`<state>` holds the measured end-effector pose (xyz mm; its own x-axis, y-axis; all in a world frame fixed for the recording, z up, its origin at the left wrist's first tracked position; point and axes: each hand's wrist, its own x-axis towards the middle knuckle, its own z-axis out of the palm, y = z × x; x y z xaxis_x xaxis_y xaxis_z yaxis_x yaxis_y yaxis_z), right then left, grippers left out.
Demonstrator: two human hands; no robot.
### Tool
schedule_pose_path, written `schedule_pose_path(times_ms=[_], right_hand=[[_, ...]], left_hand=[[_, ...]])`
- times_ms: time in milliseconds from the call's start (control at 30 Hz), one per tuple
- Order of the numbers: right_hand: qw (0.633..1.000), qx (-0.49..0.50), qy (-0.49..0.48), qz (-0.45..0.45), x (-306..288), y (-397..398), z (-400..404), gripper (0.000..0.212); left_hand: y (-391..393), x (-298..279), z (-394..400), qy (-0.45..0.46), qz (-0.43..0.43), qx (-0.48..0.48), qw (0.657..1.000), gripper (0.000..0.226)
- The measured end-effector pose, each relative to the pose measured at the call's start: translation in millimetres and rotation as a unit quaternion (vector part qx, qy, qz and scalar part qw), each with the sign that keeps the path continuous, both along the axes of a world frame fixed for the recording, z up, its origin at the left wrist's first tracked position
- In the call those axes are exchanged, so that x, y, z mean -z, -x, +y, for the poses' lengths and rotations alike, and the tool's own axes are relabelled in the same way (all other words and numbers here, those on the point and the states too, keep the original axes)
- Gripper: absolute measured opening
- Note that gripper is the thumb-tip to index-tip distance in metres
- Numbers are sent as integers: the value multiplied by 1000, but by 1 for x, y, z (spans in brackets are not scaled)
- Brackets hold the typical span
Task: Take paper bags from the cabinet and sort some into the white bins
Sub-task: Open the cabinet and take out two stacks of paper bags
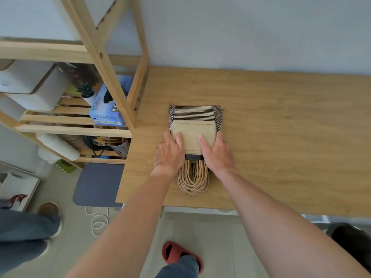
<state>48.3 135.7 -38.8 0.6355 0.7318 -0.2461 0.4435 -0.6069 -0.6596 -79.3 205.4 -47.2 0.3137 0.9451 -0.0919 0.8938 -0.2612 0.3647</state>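
A stack of folded brown paper bags [193, 135] lies flat on the wooden table [281, 121], its far end showing many dark-edged layers. Twisted paper rope handles [193, 177] spill from the stack toward me. My left hand [169, 152] presses on the stack's left side, with its fingers over the top bag and the thumb side along the edge. On the right side, my right hand [215, 151] grips the stack in the same way. White bins [38, 91] sit on the wooden shelf unit [96, 53] at the left.
The shelf unit also holds a blue glove box [108, 109], a small potted plant [86, 93], white rolls and a grey utensil holder [120, 147]. A blue-grey stool [98, 183] stands below the table's left edge. Another person's leg [24, 233] is at the lower left.
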Motion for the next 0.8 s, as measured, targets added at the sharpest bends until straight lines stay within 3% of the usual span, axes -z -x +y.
schedule_pose_path(times_ms=[67, 133, 200, 267, 367, 433, 500, 667, 800], right_hand=[[999, 8, 2, 50, -1, 0, -4, 80], [997, 6, -4, 77, -1, -1, -15, 89], [998, -1, -5, 61, 1, 0, -38, 88], [999, 11, -20, 37, 6, 3, -72, 82], [996, 23, -57, -65, 29, 13, -132, 61], [980, -23, -82, -178, 49, 17, -172, 44], [967, -65, -100, -227, 70, 17, -207, 27], [978, -84, 13, -192, 124, 9, -271, 23], [988, -25, 91, -124, 161, -18, -269, 29]], left_hand=[[4, -2, -6, -5, -19, -61, 998, 51], [8, -1, -18, -13, -96, -123, 988, 65], [17, 1, -38, 4, -191, -170, 967, 70], [31, 7, -62, -16, -229, -190, 955, 67], [53, 25, -111, -47, -189, -184, 963, 54], [65, 43, -146, -51, -164, -167, 971, 42], [72, 62, -178, -47, -124, -144, 981, 35], [64, 114, -240, 27, 3, -99, 995, 38], [33, 150, -239, 55, 2, -47, 997, 39]])
